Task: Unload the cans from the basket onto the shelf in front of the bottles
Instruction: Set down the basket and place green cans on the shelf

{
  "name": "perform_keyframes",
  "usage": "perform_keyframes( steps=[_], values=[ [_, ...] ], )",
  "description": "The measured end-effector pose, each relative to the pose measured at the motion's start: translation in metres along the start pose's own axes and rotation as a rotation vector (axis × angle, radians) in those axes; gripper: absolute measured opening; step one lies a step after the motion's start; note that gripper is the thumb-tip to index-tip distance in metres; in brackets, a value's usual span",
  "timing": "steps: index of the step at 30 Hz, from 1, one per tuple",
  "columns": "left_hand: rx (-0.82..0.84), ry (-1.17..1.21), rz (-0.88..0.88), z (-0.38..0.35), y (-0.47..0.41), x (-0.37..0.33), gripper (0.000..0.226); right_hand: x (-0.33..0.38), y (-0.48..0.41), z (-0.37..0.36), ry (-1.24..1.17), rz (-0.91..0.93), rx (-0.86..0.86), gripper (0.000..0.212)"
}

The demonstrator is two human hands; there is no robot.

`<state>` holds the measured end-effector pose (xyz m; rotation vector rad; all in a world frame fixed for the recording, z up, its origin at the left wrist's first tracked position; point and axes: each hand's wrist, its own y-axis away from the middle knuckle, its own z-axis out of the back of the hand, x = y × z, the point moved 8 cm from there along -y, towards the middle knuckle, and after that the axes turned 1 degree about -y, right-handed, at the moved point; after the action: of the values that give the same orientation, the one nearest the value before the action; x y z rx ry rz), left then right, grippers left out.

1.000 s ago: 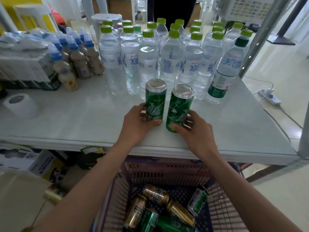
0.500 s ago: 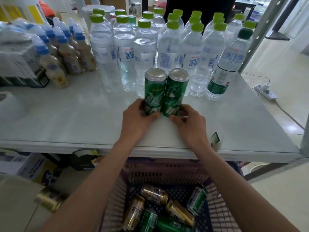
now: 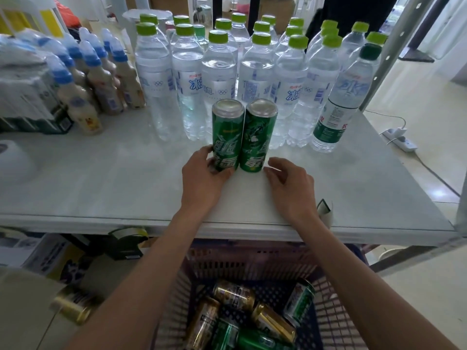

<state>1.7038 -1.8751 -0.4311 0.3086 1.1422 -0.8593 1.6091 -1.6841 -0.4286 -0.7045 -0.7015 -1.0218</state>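
Two tall green cans stand upright side by side on the white shelf (image 3: 101, 178), touching the front row of clear water bottles (image 3: 219, 79). My left hand (image 3: 204, 180) is wrapped around the base of the left can (image 3: 225, 130). My right hand (image 3: 288, 185) is off the right can (image 3: 257, 132), fingers spread just beside its foot. Below the shelf edge the purple basket (image 3: 252, 258) holds several gold and green cans (image 3: 232, 294) lying on their sides.
Small brown bottles with blue caps (image 3: 101, 79) and a wrapped pack (image 3: 22, 97) fill the shelf's left. A dark-capped bottle (image 3: 341, 107) stands at the right by the metal upright (image 3: 394, 54). A gold can (image 3: 73, 306) lies left of the basket. A power strip (image 3: 401, 142) is on the floor.
Both cans were pushed back against the bottles and brought together. My right hand has let go of the right can and drawn back slightly; my left hand still grips the left can.
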Motion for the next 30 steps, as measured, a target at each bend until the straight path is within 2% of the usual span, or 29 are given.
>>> perform_keyframes(
  steps=[3, 8, 12, 16, 20, 23, 25, 26, 28, 30],
  values=[
    [0.012, -0.048, -0.02, 0.003, 0.0, -0.003, 0.061, 0.002, 0.0, -0.001, -0.025, 0.007, 0.027, 0.034],
    [-0.071, -0.407, -0.123, 0.007, 0.014, -0.006, 0.04, 0.009, 0.004, -0.004, 0.062, 0.071, 0.043, 0.033],
    [0.069, -0.426, -0.217, -0.001, 0.024, -0.009, 0.024, 0.015, 0.017, -0.004, 0.065, 0.12, 0.067, 0.037],
    [0.225, -0.458, -0.276, -0.008, 0.029, -0.006, 0.042, 0.015, 0.036, 0.007, 0.008, 0.115, 0.068, 0.027],
    [0.257, -0.477, -0.275, -0.006, 0.032, -0.006, 0.043, 0.015, 0.058, 0.008, -0.107, 0.087, 0.127, 0.021],
    [0.191, -0.384, -0.255, 0.003, 0.041, -0.025, 0.024, 0.024, 0.073, 0.011, -0.161, 0.116, 0.202, 0.021],
    [0.197, -0.175, -0.228, 0.005, 0.06, -0.045, 0.007, 0.028, 0.088, 0.004, -0.21, 0.108, 0.355, 0.02],
    [0.255, -0.088, -0.239, 0.001, 0.072, -0.056, 0.004, 0.026, 0.097, -0.004, -0.206, 0.093, 0.477, 0.019],
    [0.47, -0.068, -0.347, -0.017, 0.103, -0.077, 0.006, 0.014, 0.12, -0.027, -0.065, 0.081, 0.774, 0.017],
    [0.762, -0.207, -0.437, -0.044, 0.137, -0.08, 0.008, -0.014, 0.15, -0.048, 0.119, -0.014, 1.08, 0.018]
  ],
)
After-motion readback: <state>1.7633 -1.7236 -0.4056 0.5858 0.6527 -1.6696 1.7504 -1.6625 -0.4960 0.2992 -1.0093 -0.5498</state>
